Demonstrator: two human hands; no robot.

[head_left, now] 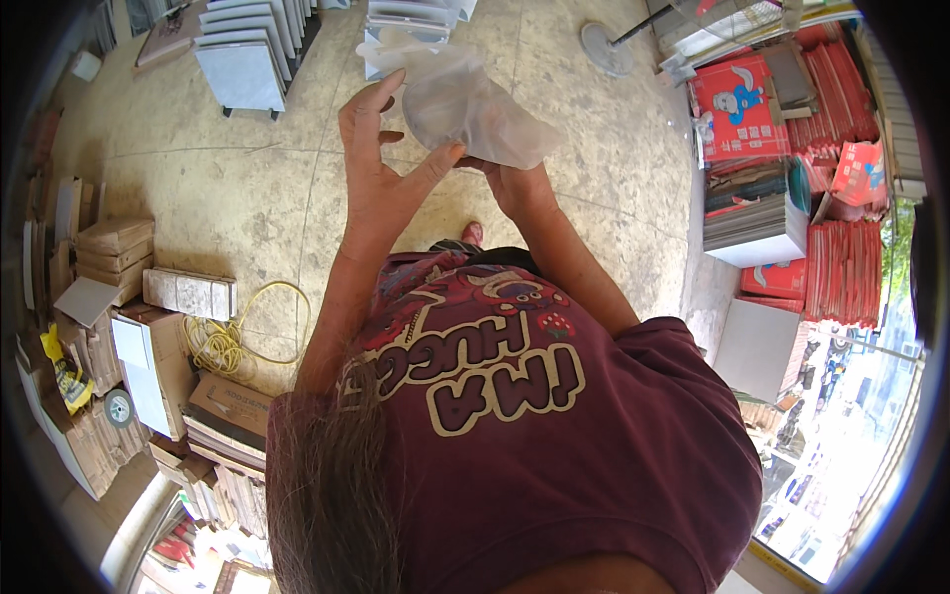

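Up in front of me, a thin, translucent whitish plastic film (475,114) is spread between my hands. Small lobes stick out at its far left end, but I cannot tell whether it is a bag or a glove. My left hand (381,163) grips its near left edge, the thumb stretched along the lower rim and the fingers curled at the upper left. From the right, my right hand (517,188) holds the film from below; most of its fingers are hidden behind the plastic.
Grey tile panels stand in racks (247,69) ahead. At right are stacked red cartons (737,109) and a round metal base (606,49) with a pole. Boxes (114,238), a yellow hose (223,342) and a white panel (143,371) lie along the left.
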